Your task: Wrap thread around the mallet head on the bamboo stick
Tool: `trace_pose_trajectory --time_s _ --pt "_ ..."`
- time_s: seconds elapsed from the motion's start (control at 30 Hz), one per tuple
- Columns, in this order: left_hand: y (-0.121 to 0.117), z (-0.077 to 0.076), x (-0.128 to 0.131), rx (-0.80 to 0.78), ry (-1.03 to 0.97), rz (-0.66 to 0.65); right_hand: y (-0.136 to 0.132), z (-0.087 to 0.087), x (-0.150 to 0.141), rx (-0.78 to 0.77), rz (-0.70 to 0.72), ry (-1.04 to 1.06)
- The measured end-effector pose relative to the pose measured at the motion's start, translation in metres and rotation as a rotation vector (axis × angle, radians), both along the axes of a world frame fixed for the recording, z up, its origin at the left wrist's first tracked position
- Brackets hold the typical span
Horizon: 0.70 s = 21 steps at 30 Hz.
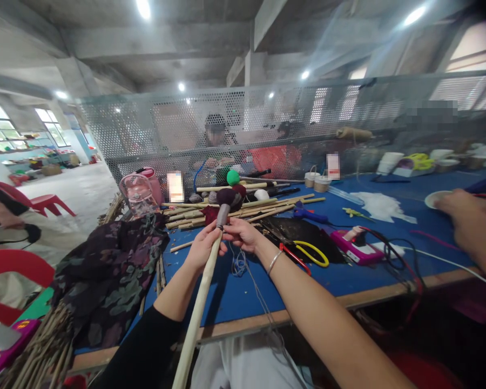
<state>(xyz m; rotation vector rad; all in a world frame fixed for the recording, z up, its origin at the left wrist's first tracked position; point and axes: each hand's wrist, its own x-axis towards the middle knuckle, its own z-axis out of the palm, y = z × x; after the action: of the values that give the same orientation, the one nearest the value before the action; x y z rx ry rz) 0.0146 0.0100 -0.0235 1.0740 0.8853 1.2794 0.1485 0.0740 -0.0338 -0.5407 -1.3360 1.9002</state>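
Observation:
A long pale wooden stick (200, 308) runs up from the bottom edge, tilted away from me. Its far end carries a grey wrapped neck (223, 214) with a dark round head (229, 198) beyond. My left hand (202, 246) is closed around the stick just below the grey wrap. At the other side of that neck, my right hand (243, 233) pinches with closed fingertips, apparently on grey string (240, 263). The string hangs in loops below the hands and trails over the table edge. Exactly how it passes round the neck is hidden by the fingers.
More wooden sticks (194, 219) and a green ball (233, 177) lie beyond on the blue table (227, 302). Scissors (311, 254) and a magenta power strip (358, 248) sit at right. Another person's hand (456, 205) holds a white cup. Camouflage cloth (113, 275) drapes at left.

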Motion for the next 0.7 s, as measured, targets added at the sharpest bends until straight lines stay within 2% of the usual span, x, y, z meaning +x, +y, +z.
trace_pose_trajectory --time_s 0.13,0.27,0.37,0.47,0.53,0.6,0.7 --pt "-0.001 -0.002 0.000 -0.053 0.041 -0.023 -0.004 0.001 -0.003 0.111 -0.111 -0.032" --pt "-0.003 0.002 0.005 -0.131 0.156 0.055 -0.006 0.000 -0.005 0.130 -0.107 -0.094" --pt "0.000 0.008 0.007 -0.111 0.182 0.103 -0.003 0.000 -0.008 0.164 -0.084 -0.125" --pt "0.010 0.011 0.003 -0.104 0.213 0.102 -0.004 0.003 -0.013 0.248 -0.184 -0.177" --pt "0.017 0.011 -0.004 -0.115 0.214 0.131 -0.014 0.007 -0.012 0.336 -0.281 -0.322" --pt "0.024 0.008 -0.014 -0.137 0.155 0.182 -0.036 0.013 -0.004 0.491 -0.343 -0.540" --pt "0.033 0.002 -0.029 -0.167 0.049 0.207 -0.076 0.017 0.022 0.738 -0.360 -0.838"
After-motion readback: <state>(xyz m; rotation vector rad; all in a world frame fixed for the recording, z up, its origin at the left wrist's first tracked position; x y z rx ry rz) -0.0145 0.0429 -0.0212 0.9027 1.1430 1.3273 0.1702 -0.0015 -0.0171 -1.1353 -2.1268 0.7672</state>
